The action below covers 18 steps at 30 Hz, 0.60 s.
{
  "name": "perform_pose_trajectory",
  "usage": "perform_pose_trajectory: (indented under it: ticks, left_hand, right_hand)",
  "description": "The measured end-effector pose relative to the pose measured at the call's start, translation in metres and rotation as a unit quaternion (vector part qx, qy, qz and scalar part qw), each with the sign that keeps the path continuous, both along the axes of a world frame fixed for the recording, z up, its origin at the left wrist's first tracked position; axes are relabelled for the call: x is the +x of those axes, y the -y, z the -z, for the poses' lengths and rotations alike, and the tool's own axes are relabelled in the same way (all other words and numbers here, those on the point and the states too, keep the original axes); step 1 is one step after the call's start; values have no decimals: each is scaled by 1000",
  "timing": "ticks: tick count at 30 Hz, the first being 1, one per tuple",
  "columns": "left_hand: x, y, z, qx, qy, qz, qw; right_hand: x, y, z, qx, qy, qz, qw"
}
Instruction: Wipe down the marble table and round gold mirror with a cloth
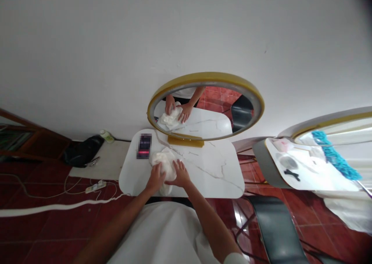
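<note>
Head view: left of centre in the frame, a pixelated dark object point(144, 146) lies on the white tabletop point(215, 182). Rightward, just below the frame's centre, the left hand point(156, 177) rests with bent fingers on a bunched white cloth point(166, 163); whether its grip closes cannot be told. The right hand point(181, 175) touches the cloth's right side, grip open, fingers spread. Next come a gold-rimmed mirror point(209, 77) at centre, a black chair point(276, 227) lower right, and a fluffy blue duster point(337, 157) at far right.
</note>
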State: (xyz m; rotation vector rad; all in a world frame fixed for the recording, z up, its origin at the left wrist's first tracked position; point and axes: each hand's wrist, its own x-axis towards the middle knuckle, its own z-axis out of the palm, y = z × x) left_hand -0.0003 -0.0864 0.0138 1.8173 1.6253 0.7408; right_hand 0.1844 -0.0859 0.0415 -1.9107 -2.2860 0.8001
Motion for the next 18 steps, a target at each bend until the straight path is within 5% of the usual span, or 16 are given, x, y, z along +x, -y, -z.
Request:
perform_pose_trajectory:
  ticks: [6,18]
  left_hand:
    - [9,-13,23,-23,29,-20,999]
    - [5,-107,32,-33,-40,-78,996]
  right_hand:
    - [-18,-17,21,-2,-37,-67,997]
    - [-42,-114,33,14,-34,-79,996]
